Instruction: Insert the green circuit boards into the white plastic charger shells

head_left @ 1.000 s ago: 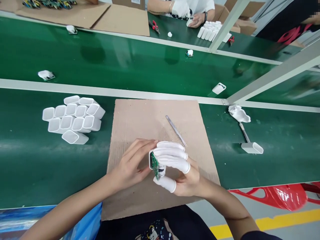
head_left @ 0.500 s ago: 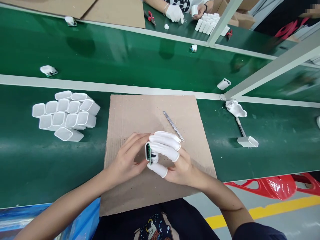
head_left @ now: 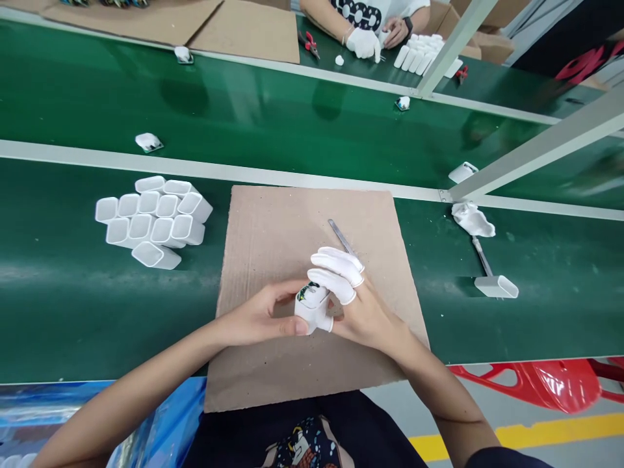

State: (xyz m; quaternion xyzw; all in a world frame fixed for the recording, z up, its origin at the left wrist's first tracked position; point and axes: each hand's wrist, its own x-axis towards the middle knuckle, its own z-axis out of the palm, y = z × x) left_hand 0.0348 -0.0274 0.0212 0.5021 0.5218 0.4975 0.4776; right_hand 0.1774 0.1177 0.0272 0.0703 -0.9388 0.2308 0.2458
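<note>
In the centre of the frame, the left hand (head_left: 270, 316) pinches a white casing (head_left: 309, 314) between thumb and fingers, and the right hand (head_left: 361, 311), fingers in white covers, is curled closed against its other side. The green board (head_left: 301, 293) looks mostly inside, so this piece seems nearly done; the open-ended casings (head_left: 163, 227) at left appear unfilled.

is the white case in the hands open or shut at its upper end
Open: some green board shows at that end of the white case.

Red chair (head_left: 568, 385) at right, yellow floor stripe (head_left: 546, 431), blue plastic (head_left: 175, 419) lower left
</note>
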